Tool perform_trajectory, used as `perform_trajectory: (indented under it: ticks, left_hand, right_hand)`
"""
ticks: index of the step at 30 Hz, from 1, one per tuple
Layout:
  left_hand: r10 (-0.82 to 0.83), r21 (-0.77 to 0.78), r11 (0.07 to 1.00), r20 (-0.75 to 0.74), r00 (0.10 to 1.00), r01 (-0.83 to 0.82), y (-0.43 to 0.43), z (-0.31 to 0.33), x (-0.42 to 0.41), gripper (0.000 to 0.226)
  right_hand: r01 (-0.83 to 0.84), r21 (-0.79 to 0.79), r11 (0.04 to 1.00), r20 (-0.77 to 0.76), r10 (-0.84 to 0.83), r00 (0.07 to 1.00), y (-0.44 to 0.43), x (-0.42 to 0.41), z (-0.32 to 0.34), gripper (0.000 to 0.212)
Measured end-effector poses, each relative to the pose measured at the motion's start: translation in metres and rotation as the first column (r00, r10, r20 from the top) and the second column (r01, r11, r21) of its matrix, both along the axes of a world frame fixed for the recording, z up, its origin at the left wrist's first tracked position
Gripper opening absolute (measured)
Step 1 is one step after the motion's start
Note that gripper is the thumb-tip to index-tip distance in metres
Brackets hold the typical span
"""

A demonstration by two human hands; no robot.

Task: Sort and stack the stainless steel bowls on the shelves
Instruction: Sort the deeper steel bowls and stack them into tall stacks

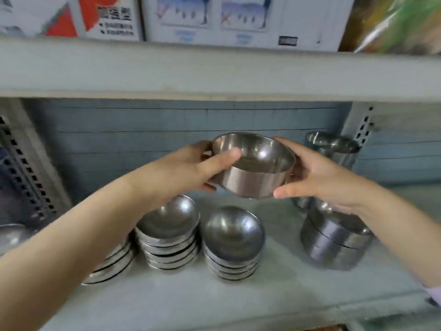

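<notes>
You have one straight-sided bowl [255, 173] lifted clear of the shelf [274, 295], near the middle of your view, held between both hands. Your left hand [191, 168] grips its 9 o'clock side, thumb hooked over the rim, fingers curled beneath. Your right hand [317, 177] clasps the 3 o'clock side, thumb along the lower wall, fingers wrapped round the back.

Much of the sorting looks done. At 6 o'clock below the bowl stand two neat piles of shallow bowls, the left stack [169, 235] and the middle stack [233, 240], just beside each other. At 7 o'clock a flat pile [114, 261] shows partly under your left forearm. At 4 o'clock sits the deep stack [334, 242], straight-walled like the bowl you hold, and at 2 o'clock a rear stack [334, 149] stands near the back panel.

What seems left: this bowl is not yet set down. Its shape suits the deep stack, so it likely belongs there. An edge bowl [12, 235] at 8 o'clock is too blurred to judge.
</notes>
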State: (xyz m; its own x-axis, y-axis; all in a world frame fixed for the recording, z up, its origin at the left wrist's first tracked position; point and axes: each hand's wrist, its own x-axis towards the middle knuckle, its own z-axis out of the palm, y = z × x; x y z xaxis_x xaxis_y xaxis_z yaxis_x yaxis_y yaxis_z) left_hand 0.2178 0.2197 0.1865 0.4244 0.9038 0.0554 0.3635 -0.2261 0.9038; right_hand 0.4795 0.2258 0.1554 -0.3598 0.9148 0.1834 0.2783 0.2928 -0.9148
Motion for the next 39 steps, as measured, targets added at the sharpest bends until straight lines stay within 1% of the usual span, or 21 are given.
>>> perform_trajectory:
  ticks: [1, 3, 5, 6, 9, 10, 11, 12, 14, 15, 16, 17, 19, 20, 22, 23, 25, 28, 31, 33, 39]
  left_hand:
    - [-0.073, 0.044, 0.996, -0.046, 0.996, 0.075, -0.003, -0.005, 0.02, 0.052]
    - [-0.119, 0.076, 0.989, -0.083, 0.989, 0.126, -0.005, -0.019, 0.061, 0.069]
    - [-0.11, 0.074, 0.991, 0.001, 0.994, 0.11, -0.006, -0.037, 0.105, 0.081]
    - [-0.104, 0.061, 0.993, 0.07, 0.992, 0.1, -0.009, -0.046, 0.126, 0.083]
    - [-0.116, 0.0, 0.993, 0.211, 0.971, 0.119, -0.022, -0.08, 0.183, 0.072]
    - [-0.117, -0.009, 0.992, 0.243, 0.963, 0.123, -0.028, -0.093, 0.2, 0.072]
    - [-0.107, 0.01, 0.994, 0.233, 0.967, 0.108, -0.032, -0.109, 0.213, 0.076]
    - [-0.064, 0.063, 0.997, 0.178, 0.982, 0.054, -0.038, -0.123, 0.224, 0.087]
    - [0.078, 0.275, 0.958, 0.035, 0.996, -0.084, -0.043, -0.152, 0.24, 0.114]
    - [0.132, 0.368, 0.921, 0.019, 0.991, -0.13, -0.043, -0.166, 0.244, 0.12]
    - [0.163, 0.405, 0.899, 0.038, 0.986, -0.164, -0.043, -0.18, 0.247, 0.123]
    - [0.182, 0.359, 0.912, 0.076, 0.98, -0.197, -0.044, -0.19, 0.251, 0.125]
    - [0.197, 0.138, 0.964, 0.196, 0.96, -0.226, -0.046, -0.199, 0.256, 0.124]
    - [0.185, 0.066, 0.976, 0.246, 0.951, -0.207, -0.045, -0.203, 0.256, 0.12]
    - [0.199, 0.006, 0.978, 0.277, 0.94, -0.208, -0.039, -0.216, 0.254, 0.108]
    - [0.213, -0.023, 0.976, 0.283, 0.935, -0.215, -0.037, -0.22, 0.252, 0.105]
    - [0.222, -0.071, 0.975, 0.29, 0.931, -0.21, -0.035, -0.226, 0.248, 0.107]
    - [0.216, -0.068, 0.976, 0.281, 0.935, -0.205, -0.033, -0.231, 0.248, 0.109]
    - [0.193, -0.03, 0.981, 0.262, 0.945, -0.192, -0.032, -0.229, 0.249, 0.109]
    - [0.173, -0.006, 0.984, 0.259, 0.95, -0.177, -0.031, -0.23, 0.249, 0.106]
    - [0.157, 0.001, 0.986, 0.286, 0.945, -0.164, -0.031, -0.232, 0.251, 0.103]
  right_hand:
    - [0.015, 0.012, 1.0, -0.012, -0.014, 1.0, -0.008, 0.023, 0.0, 0.113]
    - [0.05, 0.02, 0.999, -0.015, -0.049, 0.999, -0.026, 0.068, 0.0, 0.107]
    - [0.084, 0.018, 0.996, 0.018, -0.084, 0.996, -0.039, 0.111, -0.002, 0.116]
    - [0.107, 0.023, 0.994, 0.042, -0.108, 0.993, -0.044, 0.132, -0.005, 0.119]
    - [0.195, 0.066, 0.979, 0.131, -0.202, 0.971, -0.053, 0.182, -0.019, 0.117]
    - [0.21, 0.069, 0.975, 0.144, -0.218, 0.965, -0.054, 0.195, -0.025, 0.119]
    - [0.218, 0.063, 0.974, 0.137, -0.225, 0.965, -0.053, 0.205, -0.033, 0.122]
    - [0.224, 0.049, 0.973, 0.113, -0.229, 0.967, -0.051, 0.212, -0.041, 0.126]
    - [0.238, 0.003, 0.971, 0.048, -0.237, 0.97, -0.046, 0.218, -0.056, 0.134]
    - [0.231, -0.018, 0.973, 0.026, -0.23, 0.973, -0.043, 0.219, -0.064, 0.136]
    - [0.215, -0.029, 0.976, 0.014, -0.214, 0.977, -0.039, 0.22, -0.071, 0.135]
    - [0.197, -0.038, 0.98, 0.006, -0.197, 0.98, -0.036, 0.219, -0.077, 0.133]
    - [0.164, -0.053, 0.985, 0.006, -0.164, 0.986, -0.033, 0.215, -0.086, 0.124]
    - [0.15, -0.055, 0.987, 0.013, -0.15, 0.989, -0.031, 0.213, -0.089, 0.118]
    - [0.128, -0.043, 0.991, 0.023, -0.128, 0.992, -0.03, 0.209, -0.097, 0.112]
    - [0.127, -0.044, 0.991, 0.018, -0.127, 0.992, -0.029, 0.209, -0.1, 0.115]
    - [0.123, -0.068, 0.99, 0.002, -0.123, 0.992, -0.027, 0.211, -0.104, 0.123]
    - [0.101, -0.078, 0.992, 0.063, -0.096, 0.993, -0.024, 0.217, -0.098, 0.127]
    - [0.124, -0.067, 0.99, 0.178, -0.111, 0.978, -0.021, 0.219, -0.09, 0.134]
    - [0.14, -0.047, 0.989, 0.239, -0.125, 0.963, -0.02, 0.22, -0.086, 0.134]
    - [0.108, -0.037, 0.993, 0.304, -0.092, 0.948, -0.02, 0.221, -0.077, 0.133]
